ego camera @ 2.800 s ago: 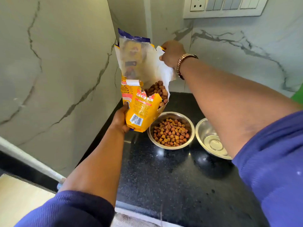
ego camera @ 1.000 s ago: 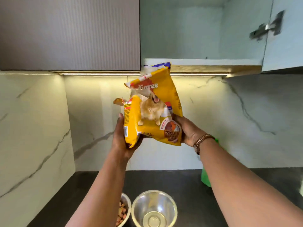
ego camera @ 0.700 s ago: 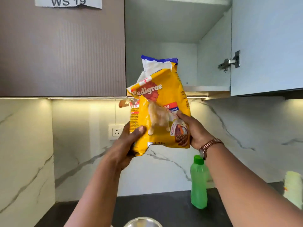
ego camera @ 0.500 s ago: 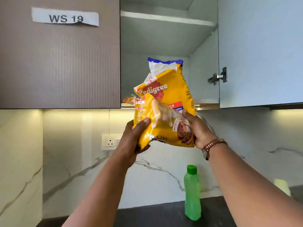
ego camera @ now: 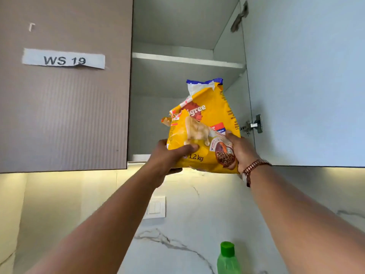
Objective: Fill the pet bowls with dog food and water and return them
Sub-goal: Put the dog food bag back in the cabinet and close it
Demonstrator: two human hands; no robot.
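A yellow dog food bag (ego camera: 205, 123) with a torn, folded top is held upright at the mouth of the open wall cupboard (ego camera: 177, 80), level with its lowest shelf. My left hand (ego camera: 169, 157) grips the bag's lower left corner, thumb across the front. My right hand (ego camera: 242, 151), with a watch on the wrist, holds the lower right corner. The two pet bowls are out of view below the frame.
The cupboard door (ego camera: 306, 76) stands open to the right, with hinges on its inner edge. A closed brown door labelled WS 19 (ego camera: 63, 60) is on the left. A green bottle (ego camera: 228, 258) stands below against the marble wall, near a switch plate (ego camera: 156, 207).
After pouring over the left bowl, both hands lifted the bag upright and raised it to the open cupboard. My view tilted up, so the bowls and counter dropped out of sight.
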